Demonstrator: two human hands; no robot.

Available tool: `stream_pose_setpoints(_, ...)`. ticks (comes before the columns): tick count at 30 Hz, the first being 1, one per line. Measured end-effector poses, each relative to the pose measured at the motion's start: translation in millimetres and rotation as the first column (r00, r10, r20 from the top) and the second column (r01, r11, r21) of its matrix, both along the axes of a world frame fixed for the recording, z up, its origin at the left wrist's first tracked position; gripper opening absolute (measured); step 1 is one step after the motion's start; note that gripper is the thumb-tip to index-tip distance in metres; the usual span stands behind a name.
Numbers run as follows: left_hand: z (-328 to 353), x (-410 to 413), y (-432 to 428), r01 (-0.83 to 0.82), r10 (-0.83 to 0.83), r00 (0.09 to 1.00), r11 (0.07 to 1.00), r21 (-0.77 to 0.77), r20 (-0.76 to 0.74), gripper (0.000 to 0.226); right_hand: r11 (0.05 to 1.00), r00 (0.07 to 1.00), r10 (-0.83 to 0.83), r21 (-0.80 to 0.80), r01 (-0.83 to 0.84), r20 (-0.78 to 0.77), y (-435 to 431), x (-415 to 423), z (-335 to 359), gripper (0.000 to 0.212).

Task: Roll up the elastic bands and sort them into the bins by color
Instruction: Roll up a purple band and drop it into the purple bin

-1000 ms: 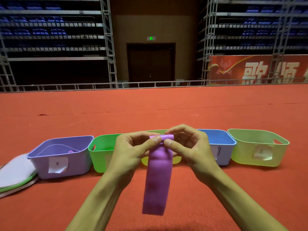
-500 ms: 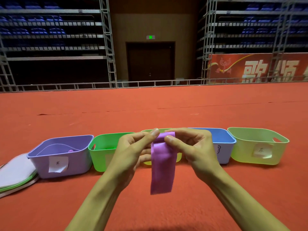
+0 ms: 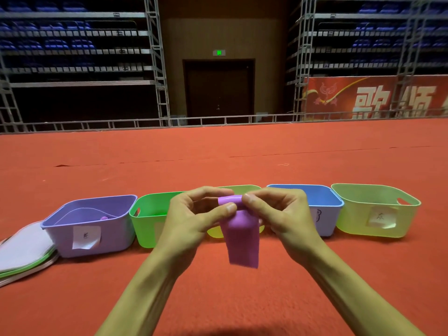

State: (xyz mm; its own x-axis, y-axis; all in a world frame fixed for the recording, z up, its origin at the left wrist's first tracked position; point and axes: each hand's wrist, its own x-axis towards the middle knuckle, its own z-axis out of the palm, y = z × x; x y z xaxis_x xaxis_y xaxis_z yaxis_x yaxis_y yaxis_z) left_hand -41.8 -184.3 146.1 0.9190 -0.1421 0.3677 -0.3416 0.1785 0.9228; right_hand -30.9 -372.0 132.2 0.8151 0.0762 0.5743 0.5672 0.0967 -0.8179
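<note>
- We hold the purple band [image 3: 242,241] in the air with both hands, just in front of the row of bins and above the red carpet [image 3: 242,299].
- Our left hand [image 3: 194,219] pinches the left end of the band's rolled top between thumb and curled fingers.
- Our right hand [image 3: 281,214] pinches the right end the same way, its fingers bent round the roll.
- The rolled part sits between our two sets of fingertips, and its axis runs level from left to right.
- The unrolled tail hangs below our fingers with its long axis upright, the free end pointing down towards the carpet and leaning slightly right.
- Directly behind our fingers stands a yellow bin [image 3: 213,232], mostly hidden by the hands and the band.
- Left of our left fingers sits the green bin [image 3: 150,224], and beyond it the purple bin [image 3: 97,229] with a small purple roll [image 3: 104,218] inside.
- Right of our right fingers sits the blue bin [image 3: 322,202], then a pale yellow-green bin [image 3: 378,214].
- Furthest left of our fingers, past the purple bin, a stack of flat bands [image 3: 24,251] lies on the carpet.
</note>
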Motion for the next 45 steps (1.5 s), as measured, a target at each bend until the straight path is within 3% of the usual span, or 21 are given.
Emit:
stream_pose_setpoints(3,2,-1,0,0.034,-0.034,0.998,0.999,-0.013,-0.049,0.042,1.0,0.998,0.028,0.007,-0.029,0.049,-1,-3,2,0.017)
stream_pose_setpoints(9,7,-1,-2,0.051,-0.047,0.993,0.998,0.034,-0.11,0.036,0.999,0.993,0.05,0.003,-0.051,0.109,-2,-4,0,0.016)
stream_pose_setpoints(18,7,-3,1,0.01,-0.01,0.999,1.0,-0.003,-0.047,0.03,0.996,0.996,0.085,0.005,-0.085,-0.042,0,-3,0,0.021)
stream_pose_setpoints(22,4,-4,0,0.022,-0.022,0.997,1.0,-0.009,-0.072,0.035,1.0,1.0,-0.006,0.024,0.005,0.023,2,-3,-1,0.023)
stream_pose_setpoints(29,7,-7,1,0.075,-0.065,0.988,0.995,0.062,-0.141,0.037,1.0,0.996,0.009,0.02,-0.011,0.093,2,-9,-1,0.016)
stream_pose_setpoints(35,6,-8,3,0.056,-0.052,0.995,0.997,0.046,-0.087,0.027,0.998,0.999,0.033,0.049,-0.034,0.02,3,-8,-6,0.025)
stream_pose_setpoints(39,6,-10,5,0.03,-0.028,0.996,0.999,0.027,-0.088,0.033,0.998,0.997,0.047,0.044,-0.044,-0.057,3,-8,-5,0.02)
stream_pose_setpoints(45,6,-10,7,0.072,-0.07,0.99,0.997,0.009,-0.121,0.043,0.997,0.998,0.052,0.055,-0.051,-0.017,5,-13,-1,0.021)
